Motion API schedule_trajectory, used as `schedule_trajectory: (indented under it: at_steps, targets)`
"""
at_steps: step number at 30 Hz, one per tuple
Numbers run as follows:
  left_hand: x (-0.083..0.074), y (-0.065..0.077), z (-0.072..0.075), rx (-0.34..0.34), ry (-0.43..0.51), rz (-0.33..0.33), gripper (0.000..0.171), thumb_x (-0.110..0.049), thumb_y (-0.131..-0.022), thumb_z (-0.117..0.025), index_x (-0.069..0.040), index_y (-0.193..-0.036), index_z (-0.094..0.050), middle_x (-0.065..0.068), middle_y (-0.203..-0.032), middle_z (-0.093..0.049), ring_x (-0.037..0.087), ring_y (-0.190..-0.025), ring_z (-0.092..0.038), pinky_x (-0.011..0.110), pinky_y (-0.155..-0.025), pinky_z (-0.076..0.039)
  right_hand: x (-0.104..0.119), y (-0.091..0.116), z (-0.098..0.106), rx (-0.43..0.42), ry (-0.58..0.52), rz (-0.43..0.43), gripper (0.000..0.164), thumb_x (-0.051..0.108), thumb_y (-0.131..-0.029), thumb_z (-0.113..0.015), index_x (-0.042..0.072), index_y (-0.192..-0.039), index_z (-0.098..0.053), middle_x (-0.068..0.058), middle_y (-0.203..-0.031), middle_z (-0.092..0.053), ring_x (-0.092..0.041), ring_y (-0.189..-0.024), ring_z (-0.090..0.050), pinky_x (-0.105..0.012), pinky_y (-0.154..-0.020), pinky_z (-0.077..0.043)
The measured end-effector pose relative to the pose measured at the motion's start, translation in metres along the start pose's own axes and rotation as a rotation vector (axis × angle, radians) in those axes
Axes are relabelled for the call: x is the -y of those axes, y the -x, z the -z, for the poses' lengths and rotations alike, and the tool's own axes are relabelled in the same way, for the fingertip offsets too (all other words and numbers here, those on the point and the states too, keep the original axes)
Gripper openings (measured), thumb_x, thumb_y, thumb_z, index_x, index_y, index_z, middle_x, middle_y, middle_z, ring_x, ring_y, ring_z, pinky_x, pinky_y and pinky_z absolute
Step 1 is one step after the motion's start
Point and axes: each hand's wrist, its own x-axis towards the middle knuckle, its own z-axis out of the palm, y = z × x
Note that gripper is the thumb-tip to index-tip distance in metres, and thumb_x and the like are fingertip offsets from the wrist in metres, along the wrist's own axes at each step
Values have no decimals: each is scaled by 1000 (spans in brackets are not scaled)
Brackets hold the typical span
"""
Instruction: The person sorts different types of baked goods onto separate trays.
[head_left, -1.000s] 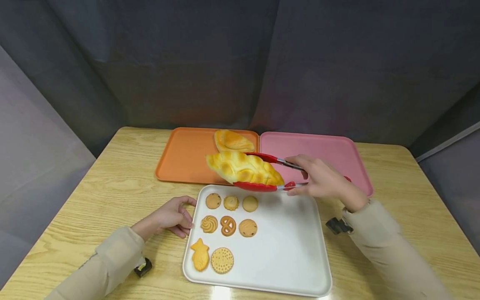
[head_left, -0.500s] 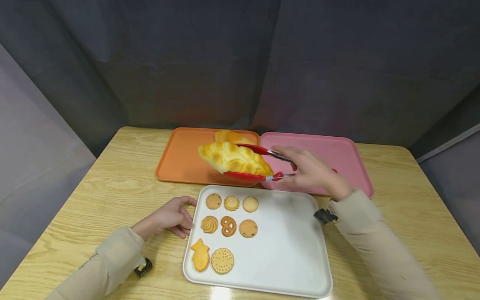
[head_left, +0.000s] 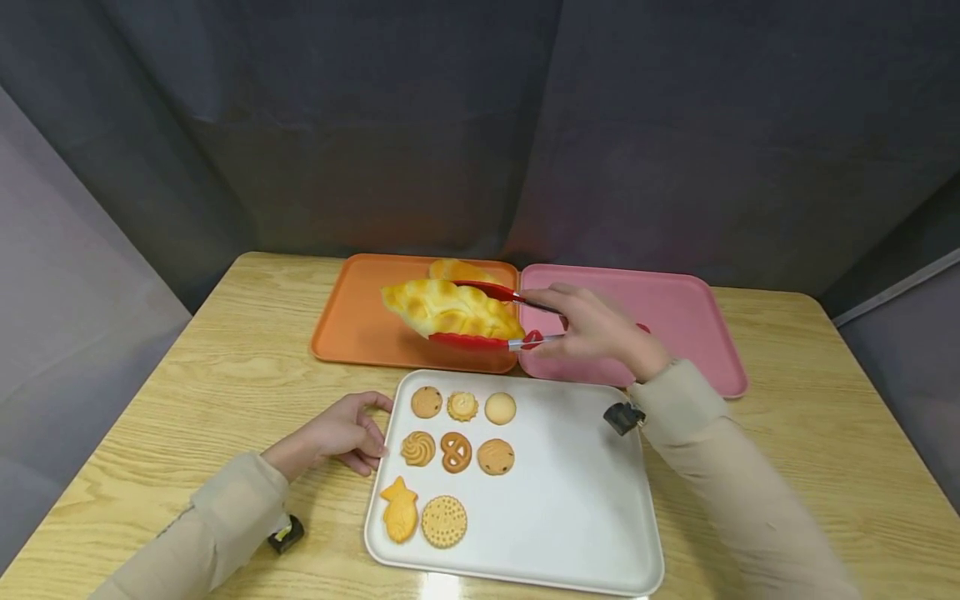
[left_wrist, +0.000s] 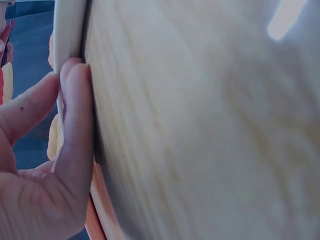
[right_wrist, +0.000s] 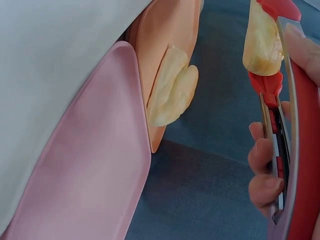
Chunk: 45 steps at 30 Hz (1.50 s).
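My right hand [head_left: 588, 325] grips a pair of red-tipped metal tongs [head_left: 480, 342]. Between the tong heads is a plump golden loaf of bread [head_left: 442, 308], raised over the orange tray [head_left: 352, 333]. In the right wrist view the fingers wrap the tongs' arms [right_wrist: 302, 150], with the bread [right_wrist: 262, 42] at their far end. My left hand [head_left: 348, 433] holds the left rim of the white tray [head_left: 570, 517], thumb at the edge and fingers against its outer side, as the left wrist view shows. A second folded bread [head_left: 459, 270] lies on the orange tray, partly hidden behind the loaf.
The white tray carries several cookies, among them a pretzel [head_left: 456, 452], a fish-shaped one [head_left: 401, 510] and a round dotted one [head_left: 444, 522]. A pink tray [head_left: 675, 308] adjoins the orange one on its right. Dark cloth [head_left: 375, 125] hangs behind the wooden table [head_left: 202, 383].
My right hand has moved left and away from me with the tongs and bread, from above the white tray's far edge to over the orange tray. The left hand stays put.
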Motion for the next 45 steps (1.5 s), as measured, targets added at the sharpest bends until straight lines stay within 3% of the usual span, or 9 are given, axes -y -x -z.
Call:
schedule_trajectory:
  at_steps: [5,11,19,31,39,45]
  targets:
    - [-1,0,0,0,-3,0,60,12,-71,-63,3,-125,-37,14,-72,-57,18,-52,-60,34,-47,-55,0,-14,-5,0,42,-1,73,36,-69,-75,14,-133,-49,-9,-116,-56,-20,-80,-51,-32,-64,-50]
    - [-1,0,1,-1,-5,4,61,11,-72,-63,3,-126,-37,14,-72,-57,18,-53,-61,34,-47,-55,-1,-30,-15,15,68,9,74,40,-69,-74,9,-131,-50,-11,-109,-58,-23,-87,-53,-37,-75,-51]
    - [-1,2,2,0,-3,8,61,11,-72,-63,3,-126,-37,14,-73,-57,18,-53,-61,33,-47,-55,7,-47,-29,87,97,-38,74,43,-71,-73,12,-133,-48,-11,-123,-55,-27,-103,-51,-45,-89,-46]
    - [-1,4,3,8,-7,6,59,11,-72,-63,3,-125,-37,13,-72,-57,18,-53,-61,33,-47,-55,12,-66,-53,142,108,-107,76,45,-71,-71,14,-135,-46,-11,-122,-54,-25,-100,-52,-43,-85,-48]
    - [1,4,2,5,1,10,60,12,-72,-63,3,-126,-37,14,-73,-57,18,-53,-61,33,-47,-55,12,-68,-66,188,119,-144,80,47,-69,-73,13,-135,-45,-10,-116,-57,-22,-91,-53,-38,-76,-50]
    - [1,4,2,7,-4,11,60,11,-72,-63,3,-125,-37,13,-72,-58,19,-53,-61,33,-47,-55,13,-67,-70,201,113,-164,82,49,-69,-73,12,-136,-44,-12,-119,-54,-23,-94,-52,-38,-77,-50]
